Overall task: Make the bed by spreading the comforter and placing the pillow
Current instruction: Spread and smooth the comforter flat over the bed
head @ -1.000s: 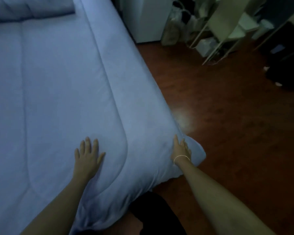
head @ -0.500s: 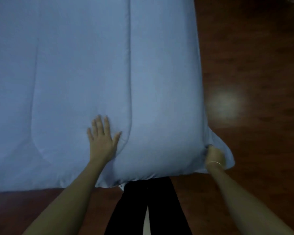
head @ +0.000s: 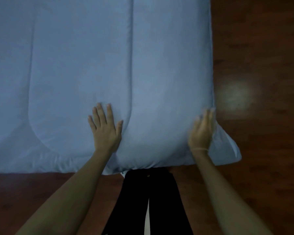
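A pale blue quilted comforter lies spread flat over the bed and fills most of the view; its near edge hangs over the foot of the bed. My left hand presses flat on it beside a stitched seam, fingers straight. My right hand rests with straight fingers on the comforter's right near corner, slightly blurred. A loose corner flap sticks out to the right of that hand. No pillow is in view.
Dark wooden floor runs along the right side of the bed and under its near edge, with a bright light reflection. My legs in black trousers stand at the foot of the bed.
My right hand has let go of the corner it was gripping and moved up onto the comforter with fingers straight. The view has come closer; my left hand stays pressed flat.
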### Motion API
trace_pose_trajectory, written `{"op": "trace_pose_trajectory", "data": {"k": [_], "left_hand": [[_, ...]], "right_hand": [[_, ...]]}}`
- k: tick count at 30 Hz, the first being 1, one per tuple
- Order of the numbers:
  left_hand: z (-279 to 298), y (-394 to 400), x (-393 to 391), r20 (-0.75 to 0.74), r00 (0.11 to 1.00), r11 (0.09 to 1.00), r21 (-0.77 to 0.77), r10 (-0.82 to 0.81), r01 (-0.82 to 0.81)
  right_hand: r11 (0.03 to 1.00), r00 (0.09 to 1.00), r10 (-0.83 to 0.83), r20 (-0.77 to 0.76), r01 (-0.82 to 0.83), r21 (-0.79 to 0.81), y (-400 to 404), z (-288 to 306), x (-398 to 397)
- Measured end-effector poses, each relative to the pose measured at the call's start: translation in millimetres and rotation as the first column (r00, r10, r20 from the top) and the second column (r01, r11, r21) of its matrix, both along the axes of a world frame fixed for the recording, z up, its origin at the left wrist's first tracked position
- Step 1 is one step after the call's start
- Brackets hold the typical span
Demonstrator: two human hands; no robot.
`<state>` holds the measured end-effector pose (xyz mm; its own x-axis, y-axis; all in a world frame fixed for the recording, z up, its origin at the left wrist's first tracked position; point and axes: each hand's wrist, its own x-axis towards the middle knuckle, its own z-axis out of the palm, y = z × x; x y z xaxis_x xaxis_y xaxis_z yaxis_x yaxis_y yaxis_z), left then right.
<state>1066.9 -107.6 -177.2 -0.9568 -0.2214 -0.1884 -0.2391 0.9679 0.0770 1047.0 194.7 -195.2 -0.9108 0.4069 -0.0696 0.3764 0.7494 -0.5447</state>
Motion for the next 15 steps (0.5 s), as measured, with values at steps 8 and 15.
{"op": "trace_pose_trajectory", "data": {"k": [8, 15], "left_hand": [[-7, 15, 23, -0.012, 0.993, 0.993, -0.019, -0.115, 0.115], [-16, 11, 58, -0.096, 0.925, 0.928, -0.094, -0.369, 0.36]], "right_hand": [[0.89, 0.921, 0.364, 0.141, -0.389, 0.24, -9, -16, 12], [0.992, 0.96, -0.109, 0.258, 0.087, 0.095, 59, -13, 40]]}}
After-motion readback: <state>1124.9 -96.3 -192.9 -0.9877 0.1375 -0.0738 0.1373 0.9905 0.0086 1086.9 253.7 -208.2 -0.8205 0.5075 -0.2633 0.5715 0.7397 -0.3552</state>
